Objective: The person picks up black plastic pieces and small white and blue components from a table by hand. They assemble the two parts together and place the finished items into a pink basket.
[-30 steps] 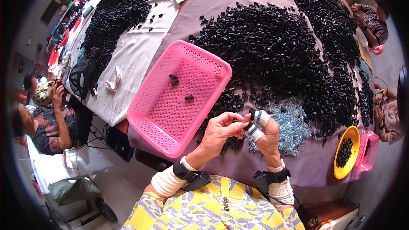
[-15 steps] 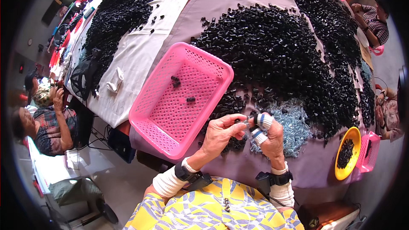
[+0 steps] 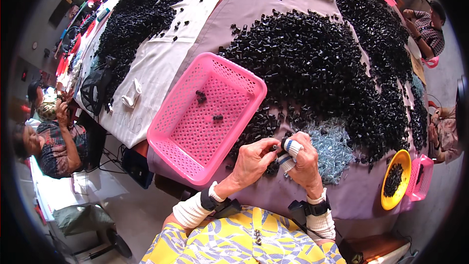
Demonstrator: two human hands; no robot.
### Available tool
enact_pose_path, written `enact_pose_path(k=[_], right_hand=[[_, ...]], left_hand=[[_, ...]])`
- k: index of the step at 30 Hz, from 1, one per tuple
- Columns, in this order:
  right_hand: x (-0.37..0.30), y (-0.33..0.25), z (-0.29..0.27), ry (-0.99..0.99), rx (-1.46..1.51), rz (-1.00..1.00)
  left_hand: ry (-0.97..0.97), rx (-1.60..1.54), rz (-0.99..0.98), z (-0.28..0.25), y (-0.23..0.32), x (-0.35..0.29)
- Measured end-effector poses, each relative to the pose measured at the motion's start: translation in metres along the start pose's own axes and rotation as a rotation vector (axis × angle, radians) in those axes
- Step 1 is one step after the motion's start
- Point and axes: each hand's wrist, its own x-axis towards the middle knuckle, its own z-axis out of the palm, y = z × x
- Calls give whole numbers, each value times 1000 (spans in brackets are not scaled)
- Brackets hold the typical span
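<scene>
My left hand (image 3: 253, 162) is closed in a pinch, with a small black plastic piece (image 3: 274, 148) at its fingertips. Close beside it, nearly touching, my right hand (image 3: 307, 162) has its fingers curled in. Striped white-and-blue bands wrap two of its fingers, and dark bits show at their ends; what this hand holds is too small to make out. A heap of small clear bluish parts (image 3: 334, 151) lies just right of my right hand. Beyond both hands spreads a large pile of black plastic pieces (image 3: 308, 63).
Left of my hands stands a pink perforated basket (image 3: 207, 122) with a few black pieces inside. At the right edge are a yellow bowl (image 3: 402, 166) of black bits and a small pink basket (image 3: 424, 178). Other people (image 3: 56, 144) sit around the table.
My right hand has shifted slightly left and down, its fingers more curled towards the left fingertips. The left hand stays in its pinch, slightly lower.
</scene>
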Motion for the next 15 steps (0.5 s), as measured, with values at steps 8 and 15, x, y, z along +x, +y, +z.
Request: enact_pose_path(k=[8, 15], right_hand=[[-16, -10, -1, -85, -162, -61], [-23, -23, 3, -113, -362, -75]], left_hand=[[15, 191, 249, 0, -12, -7], [53, 175, 291, 8, -20, -11]])
